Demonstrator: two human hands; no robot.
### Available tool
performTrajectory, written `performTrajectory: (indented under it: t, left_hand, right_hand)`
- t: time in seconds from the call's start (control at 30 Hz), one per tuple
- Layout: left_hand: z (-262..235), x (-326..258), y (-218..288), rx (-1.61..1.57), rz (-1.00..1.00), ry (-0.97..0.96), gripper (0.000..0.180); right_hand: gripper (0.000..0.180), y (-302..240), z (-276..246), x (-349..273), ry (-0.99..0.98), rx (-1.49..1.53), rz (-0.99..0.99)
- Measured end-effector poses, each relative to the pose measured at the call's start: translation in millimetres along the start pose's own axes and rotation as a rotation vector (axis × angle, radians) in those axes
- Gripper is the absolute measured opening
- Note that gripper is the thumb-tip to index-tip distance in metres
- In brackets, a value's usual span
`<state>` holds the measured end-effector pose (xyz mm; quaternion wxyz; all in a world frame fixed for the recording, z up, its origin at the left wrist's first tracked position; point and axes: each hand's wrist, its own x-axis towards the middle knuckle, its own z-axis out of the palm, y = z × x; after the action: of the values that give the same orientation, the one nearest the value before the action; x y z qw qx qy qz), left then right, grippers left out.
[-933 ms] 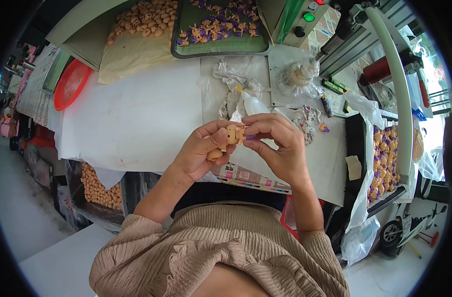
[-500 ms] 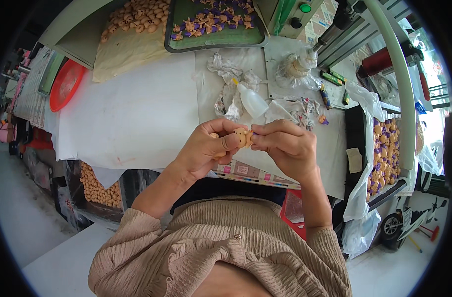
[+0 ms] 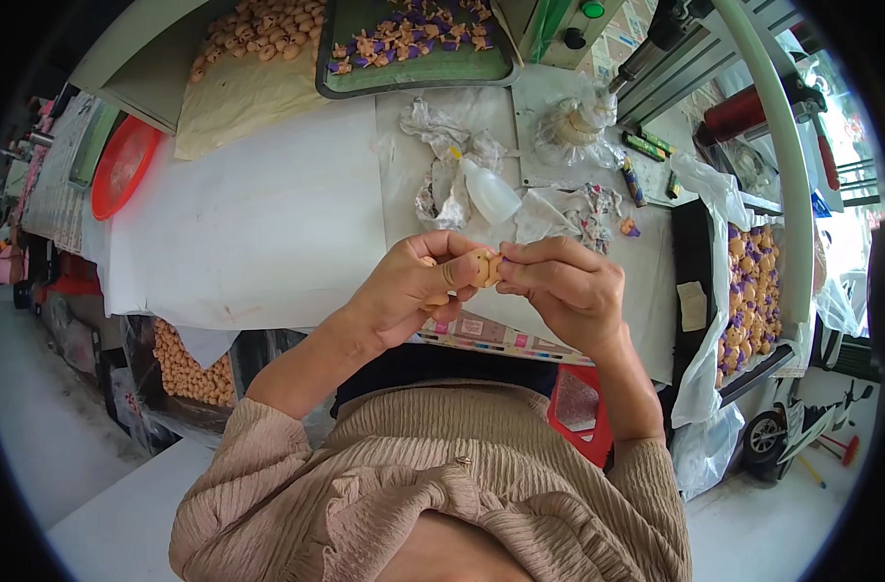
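A small peach doll head (image 3: pixel 484 268) is between my two hands, above the near edge of the white-covered table. My left hand (image 3: pixel 418 286) is closed, its thumb and forefinger pinching the head. More peach pieces (image 3: pixel 438 301) show partly between its curled fingers. From the other side, the fingertips of my right hand (image 3: pixel 568 281) press together on the same doll; the part under them is mostly hidden. Beyond the hands lies a translucent squeeze bottle (image 3: pixel 492 196) with a yellow tip, beside crumpled cloths (image 3: pixel 588 215). One small peach-and-purple doll body (image 3: pixel 629 227) lies to their right.
At the back, a green tray (image 3: pixel 418 76) carries doll bodies, with loose heads (image 3: pixel 263 34) beside it. Assembled dolls (image 3: pixel 750 291) fill a lined box on the right. A crate of heads (image 3: pixel 190 364) stands below left, near a red basin (image 3: pixel 125 168). A press machine (image 3: pixel 646 58) stands back right.
The doll head has turned slightly between my fingers, and its dotted face shows less now. Both hands keep nearly the same place. The whole view has shifted a little.
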<state>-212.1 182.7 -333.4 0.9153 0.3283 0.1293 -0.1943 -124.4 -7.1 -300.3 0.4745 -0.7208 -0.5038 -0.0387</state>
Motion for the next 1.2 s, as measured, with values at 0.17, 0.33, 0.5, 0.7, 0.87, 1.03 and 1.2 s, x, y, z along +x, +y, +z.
performTrajectory:
  t: [0.17,0.33,0.5,0.7,0.87,1.03,1.2]
  left_hand:
    - [4,-3,2,0.283,0.203,0.022,0.029]
    - [4,-1,-1,0.726,0.511,0.038,0.033]
    - [2,-4,-1,0.887,0.605,-0.037,0.034]
    - [-6,-8,-2,0.442,0.258,-0.075,0.036]
    - [-12,-10,-5,0.250,0.203,-0.123,0.043]
    - [-18,-14,-4,0.188,0.161,-0.069,0.043]
    - [-20,-12,-7,0.208,0.143,-0.067,0.043]
  right_hand:
    - [0.023,-11,-2,3,-0.018,0.066,0.217]
    - [0.023,-19,-11,1,-0.244,-0.040,0.416]
    - [0.016,-22,-11,1,-0.389,-0.096,0.397]
    - [0.019,-21,3,-2,-0.229,0.034,0.349]
    - [0.022,-17,2,0,-0.214,0.067,0.393]
    - [0.024,-20,7,0,-0.184,0.042,0.412]
    - [0.021,-20,18,-3,-0.165,-0.007,0.337]
